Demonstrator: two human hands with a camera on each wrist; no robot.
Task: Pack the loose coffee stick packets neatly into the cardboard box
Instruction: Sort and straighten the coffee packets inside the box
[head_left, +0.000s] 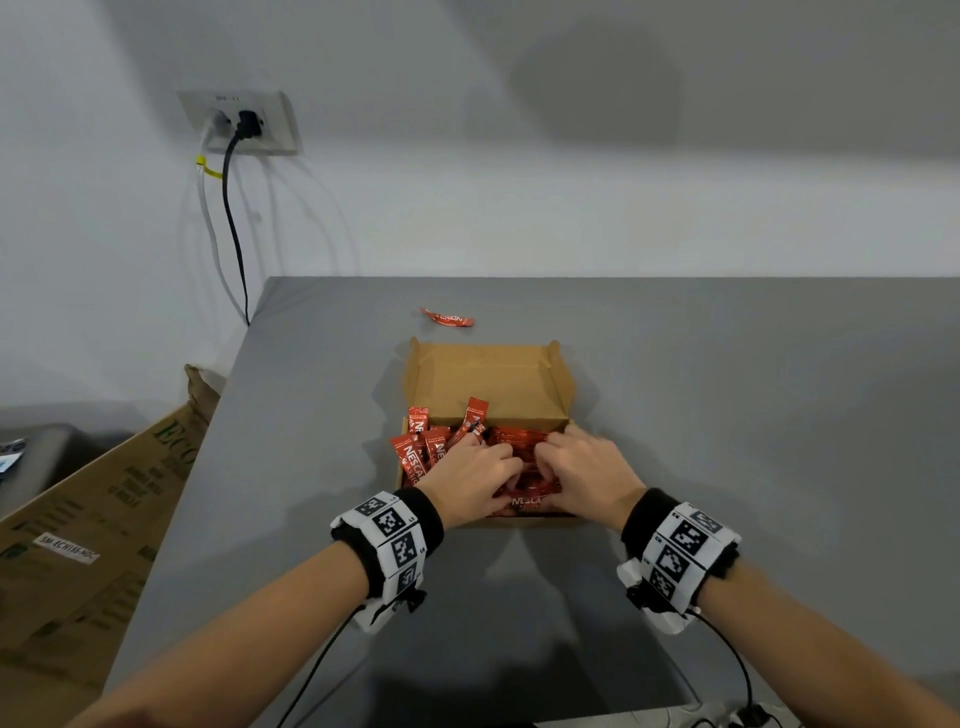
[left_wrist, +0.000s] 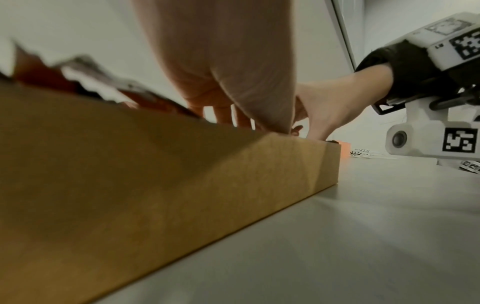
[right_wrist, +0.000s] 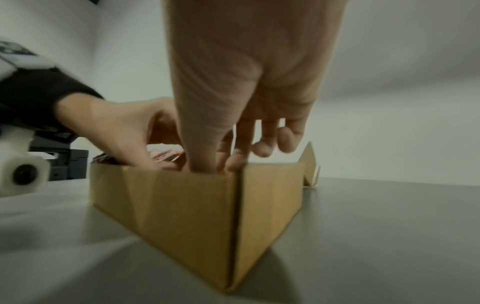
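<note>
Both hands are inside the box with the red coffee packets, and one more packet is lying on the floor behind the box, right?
Almost. Both hands, the left hand and right hand, are in the cardboard box among the red packets. But the stray packet lies on the grey table behind the box, not on the floor; the head view shows it.

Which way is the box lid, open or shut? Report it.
Open. The lid stands folded back behind the box, leaving the packets and both hands uncovered.
</note>
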